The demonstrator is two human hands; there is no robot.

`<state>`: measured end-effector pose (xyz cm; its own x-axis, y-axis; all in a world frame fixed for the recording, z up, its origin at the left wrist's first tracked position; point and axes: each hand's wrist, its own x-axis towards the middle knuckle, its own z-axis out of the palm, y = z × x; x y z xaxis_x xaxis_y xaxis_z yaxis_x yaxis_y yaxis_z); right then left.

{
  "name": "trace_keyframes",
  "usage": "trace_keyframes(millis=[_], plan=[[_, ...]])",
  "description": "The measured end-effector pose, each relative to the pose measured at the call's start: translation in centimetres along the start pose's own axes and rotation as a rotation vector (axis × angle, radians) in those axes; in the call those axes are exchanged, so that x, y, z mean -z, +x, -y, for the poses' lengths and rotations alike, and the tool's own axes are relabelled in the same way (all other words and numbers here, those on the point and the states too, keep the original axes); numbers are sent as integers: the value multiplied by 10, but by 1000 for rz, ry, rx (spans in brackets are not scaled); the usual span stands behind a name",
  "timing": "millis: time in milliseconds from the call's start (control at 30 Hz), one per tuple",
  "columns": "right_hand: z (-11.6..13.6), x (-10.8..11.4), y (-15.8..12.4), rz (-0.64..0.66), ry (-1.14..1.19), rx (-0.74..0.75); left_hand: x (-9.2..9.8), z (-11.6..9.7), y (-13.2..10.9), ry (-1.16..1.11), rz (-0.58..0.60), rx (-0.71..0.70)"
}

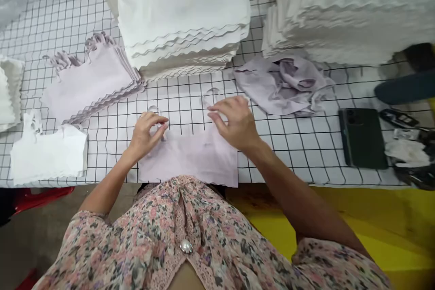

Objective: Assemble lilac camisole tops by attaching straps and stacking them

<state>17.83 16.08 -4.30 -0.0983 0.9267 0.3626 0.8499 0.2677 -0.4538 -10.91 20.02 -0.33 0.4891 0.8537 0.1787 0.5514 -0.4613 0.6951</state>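
Observation:
A lavender strappy top (190, 156) lies flat at the table's front edge, its hem hanging slightly over. My left hand (147, 135) is at its upper left, thumb and index finger pinched on a thin strap that curls above the fingers. At the upper right, my right hand (236, 122) pinches the other strap (211, 93), which loops up beyond the fingertips. The palms face down, so part of each strap is hidden.
Behind are tall stacks of white garment pieces (185, 9) and more white pieces (340, 31). A lavender stack (91, 81) and a white top (49, 152) lie left. To the right are crumpled lavender cloth (285, 84), a phone (362, 138) and keys (401, 118).

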Motion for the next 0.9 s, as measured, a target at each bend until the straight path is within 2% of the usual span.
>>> trace_keyframes(millis=[100,167,233,300,367,400,500,567,633,700,767,833,900], plan=[[-23,-8,30,41,-86,-105,-16,-16,10,-112,86,-71],[-25,-14,47,106,-67,-140,-23,-25,19,-176,144,-98],[-20,-8,60,87,71,-206,-25,-32,27,-259,179,-35],[-11,14,66,-26,335,-274,-26,-38,32,-430,220,132],[0,49,61,-120,643,-304,-32,-45,34,-713,310,340],[7,69,54,-127,774,-311,-39,-49,34,-885,373,442],[30,115,14,11,945,-286,-68,-65,34,-1361,553,724],[42,129,-20,150,984,-229,-87,-76,36,-1536,595,850],[46,130,-50,293,979,-187,-99,-85,38,-1592,548,885],[43,122,-71,343,911,-184,-104,-90,39,-1590,476,868],[36,105,-79,249,764,-237,-105,-93,38,-1567,436,858],[29,84,-75,132,596,-300,-104,-94,36,-1523,435,862],[25,64,-64,123,476,-334,-104,-95,35,-1470,412,865]])
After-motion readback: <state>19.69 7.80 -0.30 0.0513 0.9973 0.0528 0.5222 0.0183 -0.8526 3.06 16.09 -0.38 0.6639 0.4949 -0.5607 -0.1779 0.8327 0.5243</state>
